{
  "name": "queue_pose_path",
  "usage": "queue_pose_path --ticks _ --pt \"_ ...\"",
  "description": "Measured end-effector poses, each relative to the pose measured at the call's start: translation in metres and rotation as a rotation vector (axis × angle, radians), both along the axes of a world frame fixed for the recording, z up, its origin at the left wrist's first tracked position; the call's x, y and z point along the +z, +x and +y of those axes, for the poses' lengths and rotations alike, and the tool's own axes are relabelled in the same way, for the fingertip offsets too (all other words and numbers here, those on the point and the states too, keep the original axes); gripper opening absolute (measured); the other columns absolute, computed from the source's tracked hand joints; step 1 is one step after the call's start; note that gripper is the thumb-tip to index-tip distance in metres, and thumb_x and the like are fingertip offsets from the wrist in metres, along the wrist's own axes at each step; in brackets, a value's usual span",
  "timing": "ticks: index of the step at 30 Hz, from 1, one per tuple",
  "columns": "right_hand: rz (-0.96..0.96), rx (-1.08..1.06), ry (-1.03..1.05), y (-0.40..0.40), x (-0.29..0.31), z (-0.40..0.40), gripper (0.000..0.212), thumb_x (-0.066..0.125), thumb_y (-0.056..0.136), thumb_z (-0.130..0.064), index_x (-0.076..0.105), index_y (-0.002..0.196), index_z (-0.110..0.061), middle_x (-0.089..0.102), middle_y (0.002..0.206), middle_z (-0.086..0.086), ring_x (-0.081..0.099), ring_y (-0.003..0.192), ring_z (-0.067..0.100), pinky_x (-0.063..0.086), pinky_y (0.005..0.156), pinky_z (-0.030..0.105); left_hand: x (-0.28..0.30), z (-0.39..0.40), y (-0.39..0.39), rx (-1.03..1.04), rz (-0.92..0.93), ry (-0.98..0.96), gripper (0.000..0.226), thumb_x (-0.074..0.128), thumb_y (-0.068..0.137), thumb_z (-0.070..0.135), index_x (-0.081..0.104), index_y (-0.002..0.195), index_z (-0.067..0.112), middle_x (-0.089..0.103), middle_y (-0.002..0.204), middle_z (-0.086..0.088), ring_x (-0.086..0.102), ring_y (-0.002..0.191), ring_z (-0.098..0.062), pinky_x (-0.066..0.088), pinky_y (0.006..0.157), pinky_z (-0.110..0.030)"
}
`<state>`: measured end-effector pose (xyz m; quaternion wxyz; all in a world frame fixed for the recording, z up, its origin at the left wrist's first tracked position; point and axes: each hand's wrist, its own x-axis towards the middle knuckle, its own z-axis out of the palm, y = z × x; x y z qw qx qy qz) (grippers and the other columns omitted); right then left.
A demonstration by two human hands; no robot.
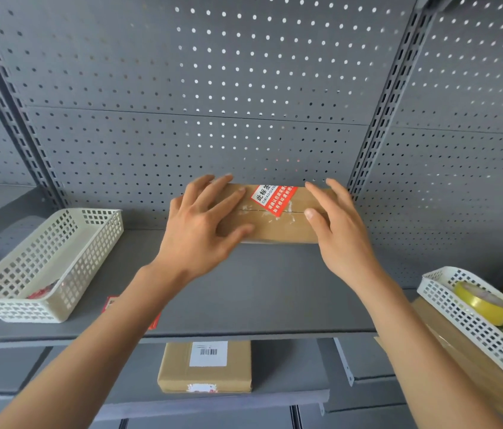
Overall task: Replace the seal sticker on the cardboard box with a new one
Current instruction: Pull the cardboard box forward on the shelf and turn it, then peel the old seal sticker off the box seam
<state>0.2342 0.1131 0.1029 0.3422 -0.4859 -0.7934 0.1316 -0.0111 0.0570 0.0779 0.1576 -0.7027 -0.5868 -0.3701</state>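
Head view shows both hands spread flat-fingered on a cardboard box (278, 226) that lies on a grey shelf (259, 305) against a pegboard wall. The left hand (200, 224) presses its open palm on the box's left end; the right hand (340, 224), fingers extended, rests along the right end, gripping nothing. Between the hands sits a torn red seal sticker (273, 199) across the flap seam. Left of the left hand stands a cream basket (67, 292); right of the right hand, a white basket (460, 320) holds yellow tape (482, 303).
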Motion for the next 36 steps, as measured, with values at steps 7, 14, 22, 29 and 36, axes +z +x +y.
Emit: queue_pose_path --ticks 7,14,22,29,36 --pt "-0.029 0.024 -0.004 0.006 0.006 0.014 0.046 0.042 0.107 -0.029 0.039 0.152 -0.032 0.018 0.166 -0.005 0.027 0.148 0.016 0.030 0.113 0.037 0.000 0.009 -0.003 0.064 0.238 -0.035 0.093 0.083 0.067 0.055 0.049 0.148 0.021 0.046 0.156 -0.006 0.043 0.138 -0.037 0.046 0.087 -0.052" --pt "-0.031 0.023 -0.005 0.003 0.016 0.022 0.046 0.044 0.106 -0.031 0.040 0.152 -0.033 0.020 0.166 -0.009 0.022 0.148 0.010 0.024 0.104 0.025 0.004 0.017 -0.010 0.058 0.248 0.001 0.084 0.070 0.077 0.062 0.050 0.148 0.022 0.046 0.155 -0.007 0.045 0.136 -0.039 0.045 0.087 -0.051" --pt "-0.043 0.005 -0.007 0.003 0.016 0.018 0.046 0.046 0.104 -0.036 0.041 0.150 -0.037 0.020 0.167 -0.011 0.025 0.149 0.011 0.030 0.114 0.037 0.001 0.019 -0.012 0.036 0.245 0.004 0.082 0.074 0.078 0.060 0.052 0.147 0.021 0.050 0.150 -0.011 0.046 0.133 -0.039 0.043 0.091 -0.053" --pt "0.014 0.014 0.266 0.003 0.017 0.026 0.031 0.065 0.097 -0.027 0.069 0.127 -0.020 0.052 0.150 0.001 0.045 0.141 0.026 0.042 0.112 0.049 0.009 0.024 -0.016 0.037 0.253 -0.019 0.080 0.066 0.082 0.064 0.052 0.147 0.019 0.050 0.149 -0.011 0.045 0.133 -0.039 0.044 0.090 -0.054" --pt "-0.028 0.288 0.591 -0.018 0.017 0.034 0.019 0.079 0.087 -0.014 0.077 0.102 -0.003 0.071 0.105 0.011 0.060 0.094 0.030 0.050 0.089 0.034 0.011 0.025 -0.016 0.033 0.253 -0.027 0.080 0.063 0.083 0.066 0.051 0.147 0.020 0.051 0.148 -0.011 0.046 0.131 -0.039 0.044 0.090 -0.053"
